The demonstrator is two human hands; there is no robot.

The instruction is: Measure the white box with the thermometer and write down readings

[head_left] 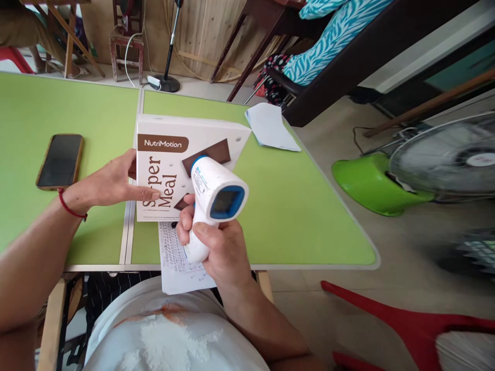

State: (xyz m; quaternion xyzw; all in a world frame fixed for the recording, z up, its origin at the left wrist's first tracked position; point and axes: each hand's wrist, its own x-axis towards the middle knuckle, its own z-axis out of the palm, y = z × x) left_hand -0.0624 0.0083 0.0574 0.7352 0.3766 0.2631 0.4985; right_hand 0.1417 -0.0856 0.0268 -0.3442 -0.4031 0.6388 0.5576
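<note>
My right hand (pixel 216 247) grips the handle of a white and blue handheld infrared thermometer (pixel 214 193), its blue-framed screen facing me and its nose aimed at a white box (pixel 181 139) printed "NutriMotion Super Meal". My left hand (pixel 112 183) holds the box's left edge, its index finger laid across the box front. The box stands on the green table (pixel 294 206) near the seam between two panels. A red thread circles my left wrist.
A phone (pixel 61 161) in a brown case lies on the table at left. A printed sheet (pixel 176 263) hangs over the near edge; a folded white paper (pixel 270 128) lies far right. A green-based fan (pixel 436 167) and red chair (pixel 406 322) stand on the floor at right.
</note>
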